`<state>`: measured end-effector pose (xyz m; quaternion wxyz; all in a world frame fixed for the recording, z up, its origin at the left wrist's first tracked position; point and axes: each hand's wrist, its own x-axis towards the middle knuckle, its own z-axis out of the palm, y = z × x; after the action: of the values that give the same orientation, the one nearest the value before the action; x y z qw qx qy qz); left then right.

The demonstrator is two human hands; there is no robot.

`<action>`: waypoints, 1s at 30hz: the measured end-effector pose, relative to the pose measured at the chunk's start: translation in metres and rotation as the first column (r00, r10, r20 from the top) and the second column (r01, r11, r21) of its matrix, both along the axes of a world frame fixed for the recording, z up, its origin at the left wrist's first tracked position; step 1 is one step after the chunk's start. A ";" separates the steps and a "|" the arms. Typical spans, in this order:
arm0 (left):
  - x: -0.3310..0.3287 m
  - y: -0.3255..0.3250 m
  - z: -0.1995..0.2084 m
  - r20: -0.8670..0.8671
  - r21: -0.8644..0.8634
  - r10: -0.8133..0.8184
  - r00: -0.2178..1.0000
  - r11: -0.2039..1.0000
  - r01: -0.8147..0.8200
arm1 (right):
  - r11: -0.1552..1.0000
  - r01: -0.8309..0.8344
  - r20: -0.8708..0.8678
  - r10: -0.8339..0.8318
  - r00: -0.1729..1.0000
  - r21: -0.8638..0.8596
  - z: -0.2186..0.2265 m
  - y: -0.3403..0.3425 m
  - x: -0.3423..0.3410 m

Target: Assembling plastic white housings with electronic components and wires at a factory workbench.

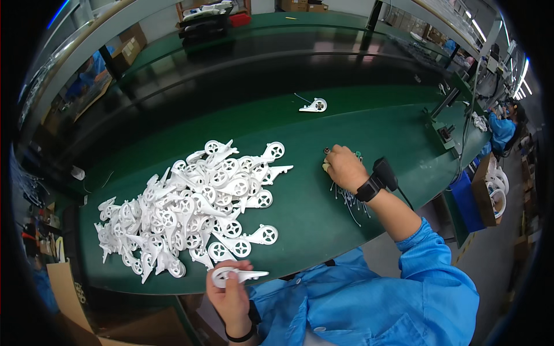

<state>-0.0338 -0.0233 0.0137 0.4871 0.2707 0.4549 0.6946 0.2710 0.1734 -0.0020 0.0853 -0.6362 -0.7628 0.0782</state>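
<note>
My left hand [232, 297] is closed around a white plastic piece [224, 278] with a spoked ring and a tapering arm, held up at the table's near edge. A large heap of the same white pieces [184, 207] lies just beyond it. Farther right, my right hand [346, 167] is bent down over a bunch of thin wired parts [349, 202], its fingers drawn together. A small dark round part [327, 150] shows at its fingertips; whether the fingers grip it is hard to make out. The hand hides much of the bunch.
One white piece with a dark part fitted in its ring and a wire [315, 105] lies at the far side of the green table [300, 213]. A black box-shaped device [385, 173] is beside my right wrist. A green metal fixture [443, 130] stands at the right; a co-worker [502, 130] sits beyond.
</note>
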 end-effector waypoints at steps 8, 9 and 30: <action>0.049 0.026 -0.002 0.188 -0.023 -0.350 0.918 0.932 0.361 | 0.996 0.092 -0.681 -0.068 0.729 -0.002 0.013 -0.020 0.032; 0.056 0.030 -0.004 0.183 -0.028 -0.361 0.914 0.928 0.372 | 0.995 0.104 -0.686 -0.079 0.723 -0.005 0.018 -0.026 0.036; 0.130 0.051 -0.002 0.235 -0.122 -0.683 0.692 0.685 0.718 | 0.940 -0.224 -0.865 0.121 -0.487 0.258 0.037 -0.147 0.008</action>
<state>0.0958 0.0272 0.0122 0.7781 0.3123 0.3415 0.4248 0.2791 0.0260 0.0351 0.6550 -0.1277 -0.4195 0.6153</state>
